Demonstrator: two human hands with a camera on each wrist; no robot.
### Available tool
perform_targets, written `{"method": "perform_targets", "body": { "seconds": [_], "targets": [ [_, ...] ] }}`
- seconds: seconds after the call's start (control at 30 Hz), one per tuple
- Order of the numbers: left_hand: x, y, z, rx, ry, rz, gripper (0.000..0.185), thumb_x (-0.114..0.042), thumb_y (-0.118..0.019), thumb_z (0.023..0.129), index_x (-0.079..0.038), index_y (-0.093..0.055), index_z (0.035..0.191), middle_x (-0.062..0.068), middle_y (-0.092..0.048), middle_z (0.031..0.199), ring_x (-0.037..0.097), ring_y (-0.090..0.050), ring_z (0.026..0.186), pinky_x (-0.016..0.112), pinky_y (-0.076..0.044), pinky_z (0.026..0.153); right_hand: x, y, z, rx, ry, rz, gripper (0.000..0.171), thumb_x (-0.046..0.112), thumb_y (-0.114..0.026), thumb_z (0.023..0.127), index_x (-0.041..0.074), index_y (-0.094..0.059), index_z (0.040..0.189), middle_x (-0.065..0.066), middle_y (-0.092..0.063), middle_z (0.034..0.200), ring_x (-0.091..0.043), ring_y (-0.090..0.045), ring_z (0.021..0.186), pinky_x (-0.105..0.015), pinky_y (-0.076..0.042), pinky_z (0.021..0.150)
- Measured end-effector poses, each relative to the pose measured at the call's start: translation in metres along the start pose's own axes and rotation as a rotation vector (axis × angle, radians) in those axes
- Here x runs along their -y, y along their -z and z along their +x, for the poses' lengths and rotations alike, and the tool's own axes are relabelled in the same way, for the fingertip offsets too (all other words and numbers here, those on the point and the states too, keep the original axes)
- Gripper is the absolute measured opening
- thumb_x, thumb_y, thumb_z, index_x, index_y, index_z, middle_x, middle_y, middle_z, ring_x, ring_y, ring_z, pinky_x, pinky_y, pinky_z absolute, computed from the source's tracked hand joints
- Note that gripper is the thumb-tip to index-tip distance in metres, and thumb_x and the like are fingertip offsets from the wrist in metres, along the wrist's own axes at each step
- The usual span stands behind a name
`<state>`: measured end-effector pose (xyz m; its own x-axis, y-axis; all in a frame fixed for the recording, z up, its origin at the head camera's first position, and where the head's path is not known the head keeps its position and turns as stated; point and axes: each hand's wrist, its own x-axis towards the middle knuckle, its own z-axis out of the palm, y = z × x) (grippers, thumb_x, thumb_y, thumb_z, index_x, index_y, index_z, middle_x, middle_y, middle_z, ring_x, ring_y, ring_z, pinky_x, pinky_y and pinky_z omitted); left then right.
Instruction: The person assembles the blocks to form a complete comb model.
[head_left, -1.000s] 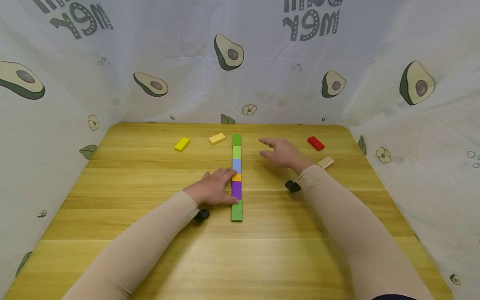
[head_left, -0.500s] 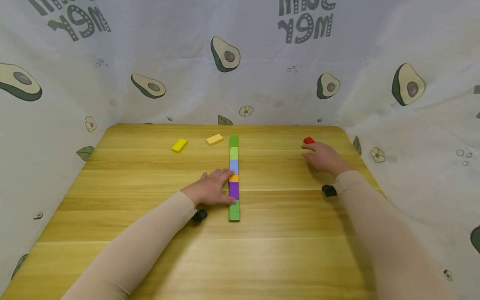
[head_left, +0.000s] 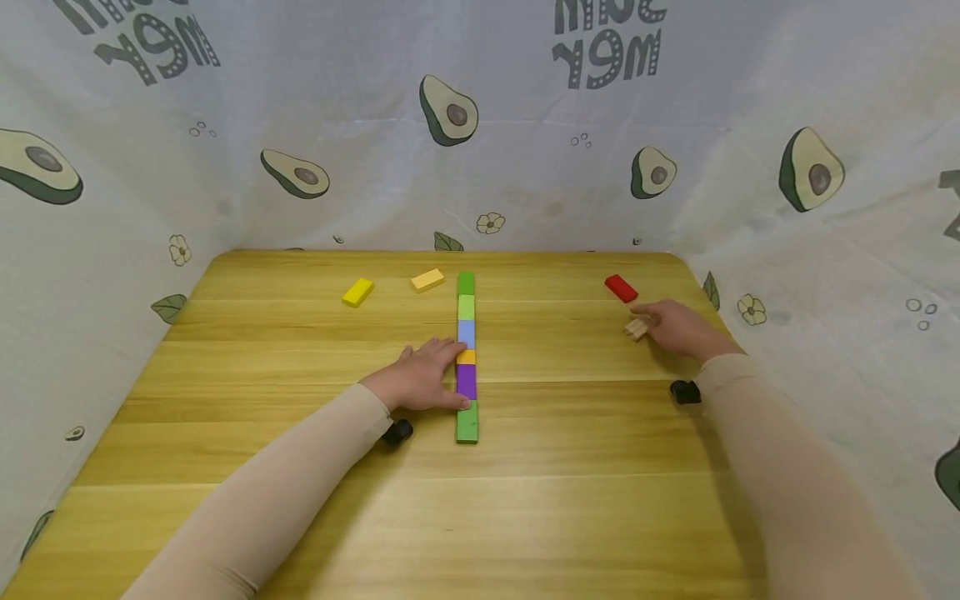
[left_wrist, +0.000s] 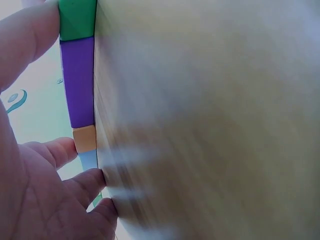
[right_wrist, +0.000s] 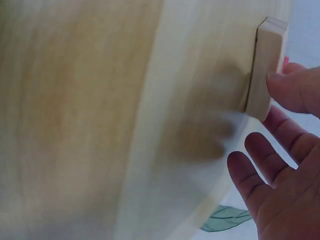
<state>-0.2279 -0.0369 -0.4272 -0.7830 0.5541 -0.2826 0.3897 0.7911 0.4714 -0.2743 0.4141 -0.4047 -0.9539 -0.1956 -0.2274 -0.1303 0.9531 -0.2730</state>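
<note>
Having swung away from the row of coloured blocks (head_left: 467,354) past the red block (head_left: 621,287), the right hand (head_left: 678,329) now pinches the plain wooden block (head_left: 636,327) near the table's (head_left: 225,433) right edge, lifting begun, while the left hand (head_left: 420,379) stays flat, fingers straight, against the row at mid-table.
</note>
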Motion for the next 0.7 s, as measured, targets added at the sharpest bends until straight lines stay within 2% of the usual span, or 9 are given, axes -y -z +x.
{"method": "perform_targets", "body": {
  "seconds": [0.17,0.37,0.53,0.7],
  "targets": [
    [0.000,0.000,0.000,0.004,-0.001,0.004,0.095,-0.066,-0.063,0.073,-0.028,-0.020,0.148,0.001,-0.017,0.155,0.023,-0.008,0.144,0.055,-0.004,0.113,-0.006,-0.003,-0.002,0.002,-0.025,0.091,0.048,0.012,-0.054,0.092,0.005,-0.043,0.138,-0.029,-0.040,0.138,-0.047,-0.039,0.123,-0.059,-0.036,0.096],
    [0.000,-0.001,0.000,-0.002,-0.009,0.006,0.095,-0.066,-0.063,0.072,-0.028,-0.021,0.148,0.001,-0.018,0.155,0.023,-0.009,0.144,0.056,-0.005,0.113,-0.018,-0.009,-0.002,0.000,-0.036,0.159,0.054,0.022,-0.059,0.091,0.006,-0.040,0.140,-0.027,-0.042,0.135,-0.041,-0.044,0.118,-0.056,-0.037,0.095],
    [0.000,-0.001,0.000,-0.004,-0.015,0.011,0.095,-0.067,-0.063,0.072,-0.027,-0.021,0.148,0.001,-0.018,0.155,0.023,-0.009,0.144,0.056,-0.006,0.113,-0.025,-0.011,-0.003,0.017,-0.092,0.195,0.058,0.037,-0.061,0.088,0.011,-0.044,0.137,-0.019,-0.049,0.117,-0.030,-0.045,0.097,-0.042,-0.040,0.081],
    [0.000,-0.001,-0.001,-0.006,-0.006,0.007,0.095,-0.065,-0.064,0.072,-0.027,-0.021,0.148,0.001,-0.017,0.155,0.022,-0.009,0.144,0.056,-0.005,0.113,-0.025,-0.012,-0.001,0.023,-0.114,0.243,0.057,0.041,-0.061,0.087,0.012,-0.048,0.134,-0.014,-0.048,0.111,-0.027,-0.044,0.092,-0.033,-0.036,0.076]
  ]
}}
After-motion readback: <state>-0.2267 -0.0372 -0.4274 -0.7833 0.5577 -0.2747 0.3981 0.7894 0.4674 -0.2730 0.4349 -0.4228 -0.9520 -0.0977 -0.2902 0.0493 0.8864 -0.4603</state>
